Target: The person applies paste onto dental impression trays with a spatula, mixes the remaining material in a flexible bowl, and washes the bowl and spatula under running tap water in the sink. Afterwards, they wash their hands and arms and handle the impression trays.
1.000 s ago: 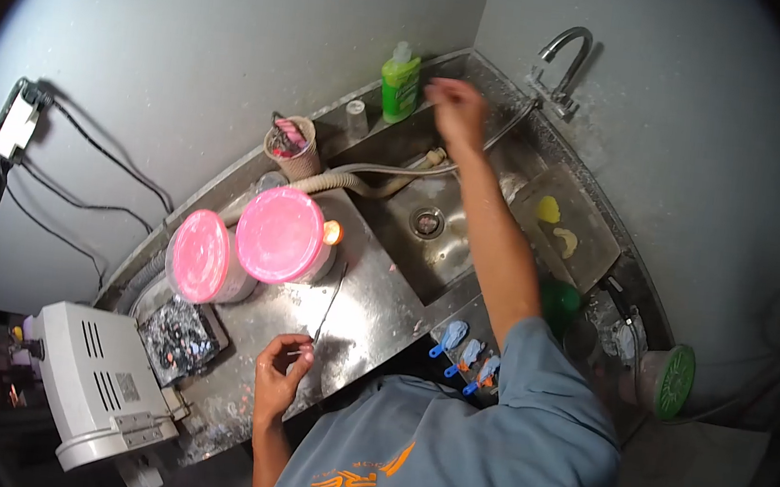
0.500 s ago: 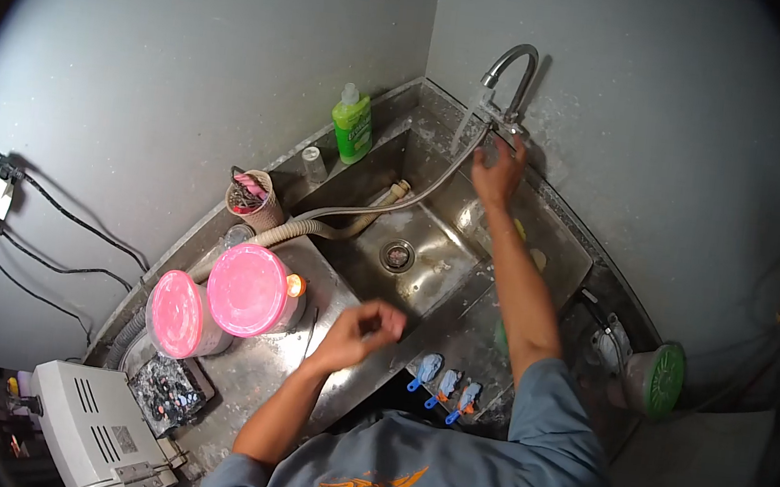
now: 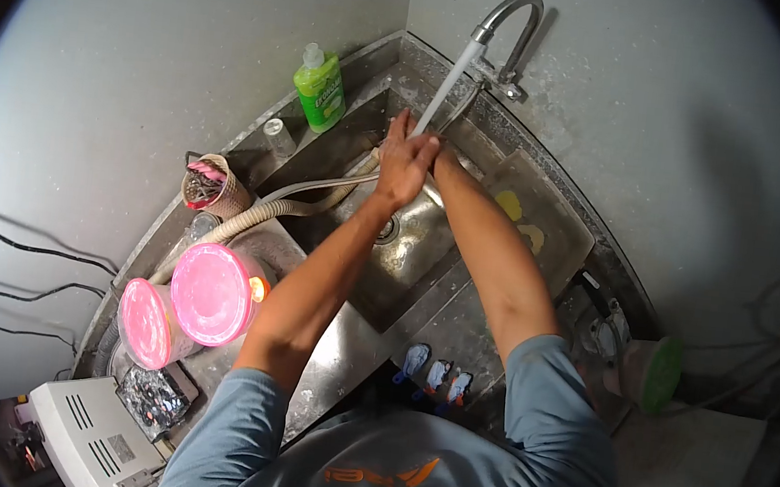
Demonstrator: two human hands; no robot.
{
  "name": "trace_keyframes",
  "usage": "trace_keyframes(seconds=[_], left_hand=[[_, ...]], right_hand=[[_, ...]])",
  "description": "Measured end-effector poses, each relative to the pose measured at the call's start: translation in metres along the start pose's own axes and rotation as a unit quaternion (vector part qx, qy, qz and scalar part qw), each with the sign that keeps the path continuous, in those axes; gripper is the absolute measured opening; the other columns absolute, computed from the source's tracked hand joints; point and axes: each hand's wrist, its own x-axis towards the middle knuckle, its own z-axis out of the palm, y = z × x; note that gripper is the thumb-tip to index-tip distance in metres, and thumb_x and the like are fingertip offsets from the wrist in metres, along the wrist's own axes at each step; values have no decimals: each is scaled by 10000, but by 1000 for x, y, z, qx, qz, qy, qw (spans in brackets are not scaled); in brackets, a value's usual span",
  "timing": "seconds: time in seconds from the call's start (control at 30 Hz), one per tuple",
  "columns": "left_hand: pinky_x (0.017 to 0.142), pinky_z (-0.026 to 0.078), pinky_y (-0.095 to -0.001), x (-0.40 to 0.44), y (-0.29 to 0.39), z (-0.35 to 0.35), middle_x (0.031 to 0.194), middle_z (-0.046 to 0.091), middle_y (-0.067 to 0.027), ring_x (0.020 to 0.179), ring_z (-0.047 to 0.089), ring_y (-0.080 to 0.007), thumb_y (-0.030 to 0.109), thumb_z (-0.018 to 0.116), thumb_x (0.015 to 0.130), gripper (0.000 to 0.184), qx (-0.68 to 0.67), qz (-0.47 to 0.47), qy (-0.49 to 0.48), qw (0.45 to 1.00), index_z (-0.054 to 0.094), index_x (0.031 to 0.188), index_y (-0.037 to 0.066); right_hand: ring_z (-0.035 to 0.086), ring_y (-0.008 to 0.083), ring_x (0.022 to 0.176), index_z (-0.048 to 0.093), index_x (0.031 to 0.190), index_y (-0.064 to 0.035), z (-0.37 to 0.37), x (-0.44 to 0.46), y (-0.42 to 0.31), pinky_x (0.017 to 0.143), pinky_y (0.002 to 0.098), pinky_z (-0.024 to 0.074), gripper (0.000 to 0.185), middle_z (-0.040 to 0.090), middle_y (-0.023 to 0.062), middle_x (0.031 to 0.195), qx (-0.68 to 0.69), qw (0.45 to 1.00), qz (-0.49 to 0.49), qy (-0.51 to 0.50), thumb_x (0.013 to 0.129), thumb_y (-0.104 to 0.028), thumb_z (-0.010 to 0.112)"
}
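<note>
Water pours in a thick stream (image 3: pixel 447 93) from the curved metal faucet (image 3: pixel 514 7) at the back corner of the sink (image 3: pixel 409 245). My left hand (image 3: pixel 405 167) is at the foot of the stream, its fingers stretched and its thumb apart, with nothing visible in it. Close against it, my right hand (image 3: pixel 442 160) is mostly hidden behind the left, so its fingers do not show. The faucet handle (image 3: pixel 512 92) is on the wall beyond both hands. Below my left wrist, the drain (image 3: pixel 387 231) is partly covered.
A green soap bottle (image 3: pixel 320 94) and a small clear cup (image 3: pixel 278 137) stand on the left ledge. Nearer are a cup of tools (image 3: pixel 215 185), a ribbed hose (image 3: pixel 264 216) and pink-lidded tubs (image 3: pixel 211 293). Several blue-handled trays with pale material (image 3: pixel 436 375) lie at the front edge.
My right hand has left the faucet handle and come down to the sink. My left hand has reached forward to join it. The water stream is now much thicker.
</note>
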Motion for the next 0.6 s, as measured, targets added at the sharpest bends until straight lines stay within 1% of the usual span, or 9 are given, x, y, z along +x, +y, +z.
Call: trace_keyframes(seconds=[0.03,0.17,0.23,0.37,0.47,0.5,0.53,0.57,0.6], left_hand=[[1144,226,-520,-7,22,-2,1292,575,-242,1377,334,-428,327,477,967,352,-28,22,9,999,703,1080,83],[1018,370,-503,-42,106,-8,1021,641,-163,1103,546,-375,328,534,906,309,-182,157,-69,968,695,934,66],[921,416,-483,-55,149,-27,898,646,-123,934,595,-338,349,575,857,310,-152,303,-167,926,683,849,59],[916,415,-508,-58,128,-25,868,638,-139,928,598,-353,342,570,897,335,-102,345,-119,925,682,838,32],[948,401,-513,-50,38,-2,1090,592,-214,1086,526,-416,298,518,940,358,30,132,0,991,649,1080,-4],[959,396,-512,-46,18,2,1177,562,-242,1143,491,-431,280,500,957,383,113,77,93,986,617,1168,-16],[973,390,-503,-42,2,9,1237,528,-241,1190,461,-405,291,483,963,391,52,-43,123,990,601,1188,-6],[986,384,-494,-38,-14,14,1297,494,-241,1237,431,-379,302,467,970,399,-16,-157,164,974,585,1209,5],[952,391,-485,-32,-28,21,1255,503,-231,1190,444,-369,308,473,967,391,-98,-262,166,946,590,1190,9]], right_hand=[[640,254,1052,672,1017,-74,-3,-1,-2,888,391,499,269,683,156,1067,-2,1000,20,-7,771,-181,693],[700,286,882,718,900,-52,-82,-31,-99,776,397,547,227,716,171,871,-87,987,89,-101,675,-83,723],[699,292,876,719,895,-54,-82,-38,-107,768,393,548,205,716,169,871,-72,982,113,-131,695,-95,708],[688,274,892,726,897,-96,-43,-34,-93,785,390,536,144,711,157,914,-98,974,116,-170,759,-126,698],[672,245,911,713,974,-87,-101,-130,-159,782,377,526,152,700,124,966,-218,960,-172,16,839,-115,648],[668,240,915,701,998,-72,-97,-125,-157,778,373,528,162,691,119,977,27,998,-18,47,855,-102,632],[665,235,919,690,1023,-57,-88,-113,-150,775,368,530,172,683,114,987,269,951,139,68,872,-89,616],[661,229,924,679,1048,-41,-75,-102,-145,772,364,531,182,674,108,997,486,821,290,76,888,-75,600],[654,218,914,647,1078,13,-66,-97,-136,777,323,542,190,665,107,998,616,727,282,111,913,-64,592]])
